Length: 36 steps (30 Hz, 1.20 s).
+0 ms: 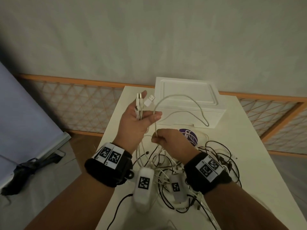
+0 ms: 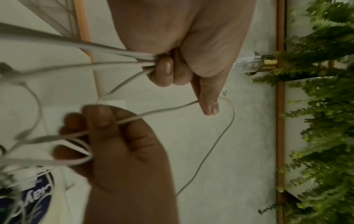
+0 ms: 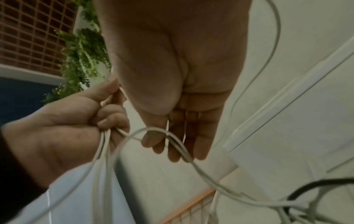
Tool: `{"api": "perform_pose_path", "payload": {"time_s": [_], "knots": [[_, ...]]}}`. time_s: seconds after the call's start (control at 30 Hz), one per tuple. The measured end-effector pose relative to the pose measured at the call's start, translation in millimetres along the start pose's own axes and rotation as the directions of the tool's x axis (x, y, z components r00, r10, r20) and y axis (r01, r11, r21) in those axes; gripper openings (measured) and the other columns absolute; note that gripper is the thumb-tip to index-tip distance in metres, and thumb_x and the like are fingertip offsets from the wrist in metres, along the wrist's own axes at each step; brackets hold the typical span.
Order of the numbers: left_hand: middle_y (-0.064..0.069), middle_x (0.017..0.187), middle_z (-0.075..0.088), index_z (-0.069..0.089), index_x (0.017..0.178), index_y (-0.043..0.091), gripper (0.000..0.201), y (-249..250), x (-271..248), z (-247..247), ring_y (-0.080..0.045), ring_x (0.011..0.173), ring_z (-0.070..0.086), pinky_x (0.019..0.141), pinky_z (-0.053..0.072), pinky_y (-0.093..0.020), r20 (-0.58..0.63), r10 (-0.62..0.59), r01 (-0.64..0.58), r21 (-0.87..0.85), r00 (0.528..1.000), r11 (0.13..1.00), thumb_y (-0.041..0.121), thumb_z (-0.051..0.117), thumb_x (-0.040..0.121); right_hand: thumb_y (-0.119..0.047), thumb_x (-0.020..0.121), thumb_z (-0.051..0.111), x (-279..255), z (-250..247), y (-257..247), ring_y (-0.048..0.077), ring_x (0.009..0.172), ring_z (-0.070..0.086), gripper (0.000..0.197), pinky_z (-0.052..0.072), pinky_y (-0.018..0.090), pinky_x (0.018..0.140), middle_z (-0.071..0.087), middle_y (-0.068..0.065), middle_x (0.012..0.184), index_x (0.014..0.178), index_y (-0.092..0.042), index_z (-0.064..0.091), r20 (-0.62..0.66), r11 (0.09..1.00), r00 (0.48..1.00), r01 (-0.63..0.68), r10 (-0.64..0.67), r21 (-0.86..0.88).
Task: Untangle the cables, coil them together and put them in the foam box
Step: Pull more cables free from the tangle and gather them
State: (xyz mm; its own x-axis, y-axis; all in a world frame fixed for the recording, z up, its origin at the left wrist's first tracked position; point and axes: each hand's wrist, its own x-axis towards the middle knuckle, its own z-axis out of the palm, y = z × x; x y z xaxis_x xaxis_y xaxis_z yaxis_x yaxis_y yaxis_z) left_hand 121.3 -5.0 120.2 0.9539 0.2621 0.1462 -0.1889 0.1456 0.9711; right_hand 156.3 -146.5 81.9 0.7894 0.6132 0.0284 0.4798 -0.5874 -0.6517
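White cables, held: several strands (image 1: 139, 112) gathered in the left hand, three plug ends (image 1: 143, 100) standing up past the fingers.
Left hand (image 1: 135, 121): raised over the table, fingers curled round the white bundle; thumb extended with one strand running across it.
Right hand (image 1: 169, 138): just below and right of the left hand, thumb and forefinger pinching one white cable (image 1: 182, 103), which arcs up in front of the foam box.
Foam box (image 1: 189, 103): one, white, open, at the far side of the table.
Cable pile (image 1: 199, 161): black and white cables tangled on the table under the right wrist; count cannot be told.
Table (image 1: 259, 146): one, white.
Round purple sticker (image 1: 189, 136): one, beside the pile.
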Motion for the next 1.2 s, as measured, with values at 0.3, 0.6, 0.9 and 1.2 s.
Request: {"api": "perform_pose_path", "payload": {"time_s": [0.3,0.6,0.9,1.2], "knots": [[-0.006,0.073,0.06,0.061,0.098,0.005,0.022,-36,-23,5,0.002,0.037,0.047,0.042,0.036,-0.01,0.08,-0.25,0.23,0.205,0.965,0.951,-0.007,0.068,0.08,-0.01,0.087,0.064,-1,-42,-34,0.024,0.066,0.063,0.021,0.055,0.032,0.062,0.066,-0.003,0.07,0.072,-0.024,0.064,-0.416,0.873,0.909,0.177,0.032,0.454],[0.006,0.047,0.042,0.042,0.061,0.019,0.036,-40,2,-37,-0.006,0.038,0.026,0.038,0.024,-0.02,-0.143,-0.256,0.25,-0.06,0.956,0.967,0.012,0.068,0.085,-0.017,0.099,0.044,-32,-48,-15,0.014,0.054,0.048,0.021,0.058,0.033,0.062,0.043,-0.002,0.063,0.081,-0.012,0.053,-0.31,0.783,0.942,0.095,0.129,0.615],[0.001,0.044,0.031,0.033,0.044,0.021,0.059,-24,-6,-64,-0.012,0.039,0.027,0.041,0.028,-0.022,-0.212,-0.227,0.154,-0.312,0.95,0.938,0.036,0.041,0.101,-0.062,0.086,0.046,-87,-70,50,0.016,0.076,0.054,0.053,0.041,0.03,0.071,0.057,0.003,0.083,0.08,-0.01,0.053,0.197,0.682,0.788,-0.344,0.584,-0.645],[-0.006,0.062,0.033,0.036,0.052,0.023,0.054,-14,-57,-11,-0.02,0.064,0.033,0.071,0.031,-0.034,0.193,0.003,-0.007,0.02,0.981,1.0,0.053,0.029,0.097,-0.032,0.076,0.075,-65,14,-64,0.011,0.105,0.061,0.093,0.046,0.027,0.091,0.064,-0.006,0.117,0.147,-0.022,0.015,-0.062,0.999,0.998,-0.032,0.03,-0.021]]}}
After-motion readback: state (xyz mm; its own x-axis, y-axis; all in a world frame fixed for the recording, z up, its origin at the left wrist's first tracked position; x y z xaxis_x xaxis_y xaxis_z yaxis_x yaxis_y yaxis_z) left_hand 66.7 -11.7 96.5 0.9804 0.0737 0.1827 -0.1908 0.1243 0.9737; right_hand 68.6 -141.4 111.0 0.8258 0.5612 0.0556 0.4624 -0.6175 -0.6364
